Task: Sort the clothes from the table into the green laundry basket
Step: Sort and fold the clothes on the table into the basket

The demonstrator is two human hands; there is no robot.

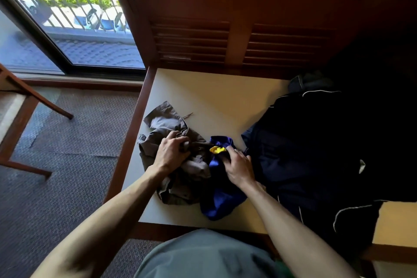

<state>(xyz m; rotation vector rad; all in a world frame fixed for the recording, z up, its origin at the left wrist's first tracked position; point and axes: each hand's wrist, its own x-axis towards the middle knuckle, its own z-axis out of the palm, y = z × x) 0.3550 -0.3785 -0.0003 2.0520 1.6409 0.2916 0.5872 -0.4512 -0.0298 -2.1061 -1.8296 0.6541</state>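
Observation:
A crumpled grey-brown garment (162, 124) lies at the table's left edge. My left hand (171, 152) grips a bunch of its cloth. Right beside it lies a blue garment with a yellow patch (222, 198). My right hand (239, 166) pinches the blue cloth just below the yellow patch. A big pile of dark navy clothes with white piping (316, 153) covers the right side of the table. A sliver of something green (282, 268) shows at the bottom edge, below the table; I cannot tell whether it is the basket.
The cream table (214, 97) has a wooden rim and stands against brown louvred doors (237, 29). To the left are patterned carpet (67, 142), a wooden chair frame (22, 108) and a glass balcony door (67, 29).

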